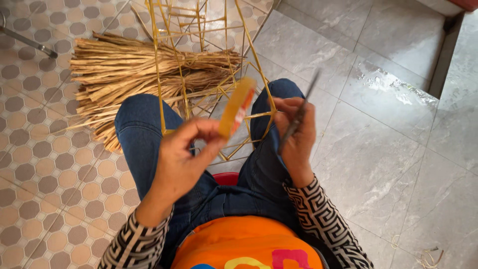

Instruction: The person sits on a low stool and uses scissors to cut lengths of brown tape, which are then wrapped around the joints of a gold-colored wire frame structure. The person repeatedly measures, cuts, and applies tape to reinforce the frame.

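We see left hand [184,154] pinching flat orange block [237,106] upright at fingertips; right hand [295,130] clenched round thin dark tool [298,115]. Both above knees, before yellow wire frame [199,74]; dried straw bundle [134,74] on floor behind. Risk, we judge: loose pinch drops block; tool point near fingers.

The flat orange-yellow piece [237,107] pinched in the left hand [186,154] is motion-blurred, so its kind is unclear. The thin dark tool [298,115] in the right hand [297,137] is smeared too. The yellow wire frame [199,60] runs off the top edge. The red seat [226,178] hides under the legs.
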The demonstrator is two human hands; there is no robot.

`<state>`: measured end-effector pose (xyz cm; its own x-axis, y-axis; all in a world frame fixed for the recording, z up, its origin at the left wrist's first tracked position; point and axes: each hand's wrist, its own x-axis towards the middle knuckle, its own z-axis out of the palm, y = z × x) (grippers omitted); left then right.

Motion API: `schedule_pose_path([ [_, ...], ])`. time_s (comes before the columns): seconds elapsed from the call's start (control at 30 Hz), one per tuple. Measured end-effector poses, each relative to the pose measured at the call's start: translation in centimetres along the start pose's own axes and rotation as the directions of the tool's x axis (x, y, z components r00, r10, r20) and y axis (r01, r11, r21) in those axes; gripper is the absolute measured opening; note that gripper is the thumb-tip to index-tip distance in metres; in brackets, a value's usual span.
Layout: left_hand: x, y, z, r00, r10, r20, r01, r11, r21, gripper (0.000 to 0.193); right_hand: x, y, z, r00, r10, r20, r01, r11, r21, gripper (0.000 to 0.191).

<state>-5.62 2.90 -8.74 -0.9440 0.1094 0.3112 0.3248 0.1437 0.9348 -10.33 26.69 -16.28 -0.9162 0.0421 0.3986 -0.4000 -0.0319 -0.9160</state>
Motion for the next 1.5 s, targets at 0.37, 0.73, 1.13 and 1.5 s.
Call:
schedule_pose_path([
  [0.37, -0.9, 2.7, 2.0, 0.964, 0.091, 0.25, -0.116, 0.989, 0.09, 0.038, -3.5, -3.2, -2.7, 0.977, -0.132, 0.17, 0.097, 0.974, 0.203, 0.043],
  [0.73, -1.0, 3.4, 1.6, 0.964, 0.227, 0.135, -0.259, 0.917, 0.304, 0.036, -5.8, -2.4, -2.8, 0.963, 0.167, 0.213, -0.251, 0.845, 0.473, 0.035],
  [1.13, -4.5, 11.1, -0.6, 0.888, 0.456, 0.065, -0.457, 0.857, 0.237, 0.038, -4.5, 1.5, -3.1, 0.988, 0.155, -0.009, -0.141, 0.919, 0.369, 0.024],
  [1.5, -5.2, 11.8, 1.5, 0.881, 0.44, 0.173, -0.454, 0.89, 0.049, 0.033, -4.3, 3.2, -3.5, 0.987, 0.149, 0.064, -0.159, 0.812, 0.562, 0.028],
])
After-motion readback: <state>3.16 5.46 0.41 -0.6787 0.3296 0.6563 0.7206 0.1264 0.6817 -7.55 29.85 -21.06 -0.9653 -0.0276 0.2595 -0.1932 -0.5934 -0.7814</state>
